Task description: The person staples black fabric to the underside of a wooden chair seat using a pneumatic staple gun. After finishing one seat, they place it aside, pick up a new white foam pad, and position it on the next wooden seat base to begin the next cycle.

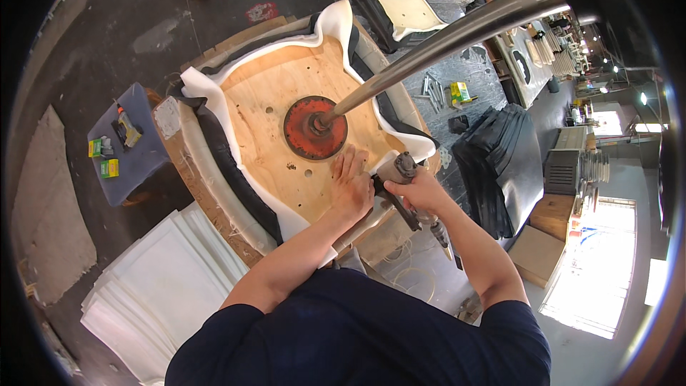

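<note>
A plywood seat board (257, 100) lies in front of me, wrapped at its edges by white foam (329, 21) and black cover material (230, 161). A red round pad (299, 129) on a slanting metal rod (443, 46) presses on the board's middle. My left hand (351, 189) rests on the near right part of the board, fingers stretched out flat. Beside it, my right hand (421, 191) is closed around a staple gun (397, 169), at the board's near right edge. The gun's nose and the foam edge under it are partly hidden.
A stack of white foam sheets (164, 271) stands at near left. On a small stand (146, 154) lie a yellow tool (128, 132) and small boxes (109, 168). To the right are black cover pieces (500, 164) and metal strips (432, 91); another foam-edged board (404, 3) lies farther back.
</note>
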### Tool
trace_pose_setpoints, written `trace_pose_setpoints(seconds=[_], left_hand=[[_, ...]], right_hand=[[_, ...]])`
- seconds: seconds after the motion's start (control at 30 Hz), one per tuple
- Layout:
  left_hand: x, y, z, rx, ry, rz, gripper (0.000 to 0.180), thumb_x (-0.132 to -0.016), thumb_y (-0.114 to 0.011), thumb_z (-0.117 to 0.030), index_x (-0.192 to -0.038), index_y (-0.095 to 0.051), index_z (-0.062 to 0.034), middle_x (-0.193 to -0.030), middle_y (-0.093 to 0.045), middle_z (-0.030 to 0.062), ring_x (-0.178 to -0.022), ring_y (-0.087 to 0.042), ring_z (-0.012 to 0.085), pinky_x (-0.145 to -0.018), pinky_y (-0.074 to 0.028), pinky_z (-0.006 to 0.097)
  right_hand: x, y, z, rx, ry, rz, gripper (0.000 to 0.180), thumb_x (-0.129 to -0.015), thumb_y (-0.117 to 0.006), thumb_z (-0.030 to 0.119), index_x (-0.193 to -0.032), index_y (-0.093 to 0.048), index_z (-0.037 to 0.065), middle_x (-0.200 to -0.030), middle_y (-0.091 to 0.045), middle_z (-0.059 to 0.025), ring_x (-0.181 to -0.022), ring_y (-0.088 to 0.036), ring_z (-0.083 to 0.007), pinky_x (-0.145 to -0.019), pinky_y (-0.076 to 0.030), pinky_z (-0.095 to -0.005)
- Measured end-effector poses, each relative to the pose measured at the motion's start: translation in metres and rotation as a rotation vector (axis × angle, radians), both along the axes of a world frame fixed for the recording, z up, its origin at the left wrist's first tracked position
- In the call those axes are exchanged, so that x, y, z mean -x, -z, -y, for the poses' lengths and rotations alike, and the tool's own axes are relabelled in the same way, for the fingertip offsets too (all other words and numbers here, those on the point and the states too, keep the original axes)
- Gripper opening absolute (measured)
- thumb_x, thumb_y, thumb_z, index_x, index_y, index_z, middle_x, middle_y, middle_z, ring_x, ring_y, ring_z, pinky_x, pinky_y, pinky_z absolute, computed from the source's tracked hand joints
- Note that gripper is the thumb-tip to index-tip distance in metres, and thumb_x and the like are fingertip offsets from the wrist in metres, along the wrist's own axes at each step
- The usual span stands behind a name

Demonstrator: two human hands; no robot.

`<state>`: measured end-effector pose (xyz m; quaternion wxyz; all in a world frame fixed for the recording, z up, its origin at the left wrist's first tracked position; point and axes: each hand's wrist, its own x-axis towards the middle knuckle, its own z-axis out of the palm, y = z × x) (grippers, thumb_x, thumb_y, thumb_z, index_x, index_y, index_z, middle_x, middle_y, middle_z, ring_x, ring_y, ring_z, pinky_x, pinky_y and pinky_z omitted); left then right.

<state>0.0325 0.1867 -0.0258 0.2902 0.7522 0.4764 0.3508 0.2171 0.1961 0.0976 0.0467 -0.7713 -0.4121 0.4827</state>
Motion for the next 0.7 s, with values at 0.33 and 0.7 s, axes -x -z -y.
trace_pose_setpoints(seconds=[0.33,0.7], left_hand=[[0.015,0.002,0.001,-0.043,0.064,-0.003,0.021,-0.091,-0.079,-0.021,-0.088,-0.077,-0.0004,-0.160,-0.053,0.0201,-0.160,-0.034,0.0499,-0.132,-0.021,0.066],[0.010,0.002,0.003,-0.005,0.015,-0.048,0.017,-0.091,-0.077,-0.017,-0.091,-0.079,0.0000,-0.159,-0.054,0.0169,-0.162,-0.033,0.0460,-0.132,-0.022,0.064]], right_hand=[[0.006,-0.007,-0.003,-0.017,-0.056,0.001,0.043,-0.092,-0.092,0.036,-0.097,-0.075,-0.003,-0.063,-0.069,-0.0066,-0.052,-0.066,-0.0157,-0.050,-0.052,-0.0341],[0.020,-0.010,0.006,0.008,-0.052,-0.029,0.037,-0.092,-0.092,0.032,-0.097,-0.076,-0.001,-0.063,-0.067,-0.0044,-0.051,-0.064,-0.0143,-0.050,-0.051,-0.0335]])
